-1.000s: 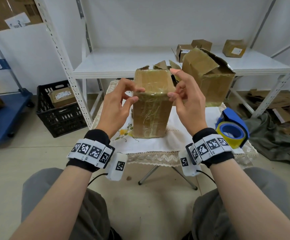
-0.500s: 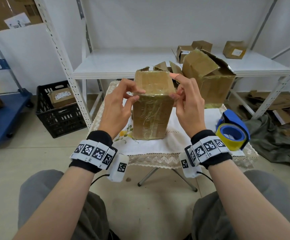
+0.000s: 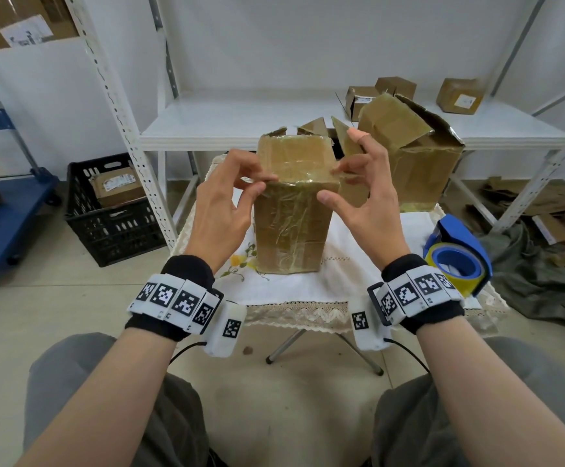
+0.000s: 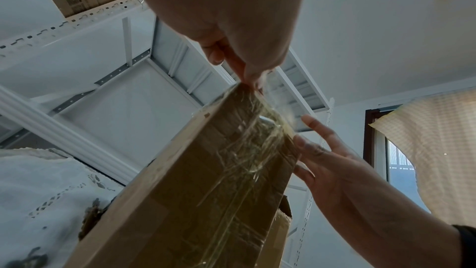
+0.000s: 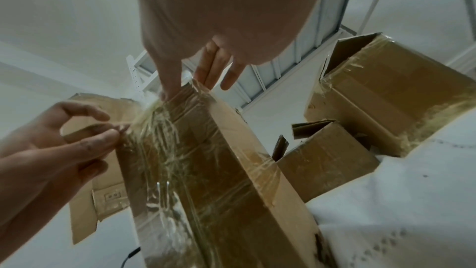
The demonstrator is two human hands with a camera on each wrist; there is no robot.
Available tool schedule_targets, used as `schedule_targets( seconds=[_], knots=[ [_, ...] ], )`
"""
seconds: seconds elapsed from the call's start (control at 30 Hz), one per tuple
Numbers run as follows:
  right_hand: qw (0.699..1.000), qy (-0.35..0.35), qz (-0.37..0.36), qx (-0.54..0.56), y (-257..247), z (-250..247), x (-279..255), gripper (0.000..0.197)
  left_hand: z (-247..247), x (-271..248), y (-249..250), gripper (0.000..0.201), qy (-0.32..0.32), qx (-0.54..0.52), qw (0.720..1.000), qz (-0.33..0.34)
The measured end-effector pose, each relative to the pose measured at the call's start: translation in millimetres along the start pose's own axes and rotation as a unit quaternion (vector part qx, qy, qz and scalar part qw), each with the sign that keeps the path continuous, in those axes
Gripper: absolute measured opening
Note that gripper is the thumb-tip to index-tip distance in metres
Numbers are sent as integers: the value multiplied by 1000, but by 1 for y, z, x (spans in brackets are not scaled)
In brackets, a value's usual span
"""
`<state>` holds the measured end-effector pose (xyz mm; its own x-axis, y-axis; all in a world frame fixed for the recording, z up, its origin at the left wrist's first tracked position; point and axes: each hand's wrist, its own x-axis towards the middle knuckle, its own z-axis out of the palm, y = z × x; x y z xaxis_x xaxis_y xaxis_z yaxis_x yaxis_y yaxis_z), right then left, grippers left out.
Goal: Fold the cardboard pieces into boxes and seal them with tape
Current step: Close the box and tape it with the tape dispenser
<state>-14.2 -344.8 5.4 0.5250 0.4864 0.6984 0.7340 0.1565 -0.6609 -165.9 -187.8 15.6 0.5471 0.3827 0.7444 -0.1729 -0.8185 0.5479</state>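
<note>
A tall cardboard box [image 3: 291, 224] wrapped in clear tape stands upright on the small cloth-covered table [image 3: 358, 271]. A strip of clear tape [image 3: 301, 176] runs along its top front edge. My left hand [image 3: 257, 185] pinches the strip's left end between thumb and forefinger at the top left corner; the left wrist view shows the same pinch on the box [image 4: 206, 191]. My right hand [image 3: 331, 183] is at the top right corner with fingers spread, its fingertips [image 4: 298, 140] against the box's side. Its thumb touches the top edge of the box [image 5: 219, 170].
A blue tape dispenser [image 3: 456, 261] with a yellow roll lies at the table's right edge. A larger open box [image 3: 415, 163] stands behind on the right. Small boxes [image 3: 459, 96] sit on the white shelf. Left are a black crate [image 3: 112, 214] and a blue cart [image 3: 11, 214].
My right hand has loosened from its pinch at the top right corner, with the thumb now apart from the fingers. My left hand keeps its pinch at the left corner. The box has not moved.
</note>
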Motion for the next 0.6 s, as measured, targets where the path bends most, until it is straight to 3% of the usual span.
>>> schedule_targets(
  seconds=[0.27,0.6],
  knots=[
    [991,-66,51,100,4,1,10,69,-7,5,0,35,-19,-27,999,-27],
    [987,-117,70,83,2,-9,18,64,-11,13,2,56,-68,-92,987,-117]
  ],
)
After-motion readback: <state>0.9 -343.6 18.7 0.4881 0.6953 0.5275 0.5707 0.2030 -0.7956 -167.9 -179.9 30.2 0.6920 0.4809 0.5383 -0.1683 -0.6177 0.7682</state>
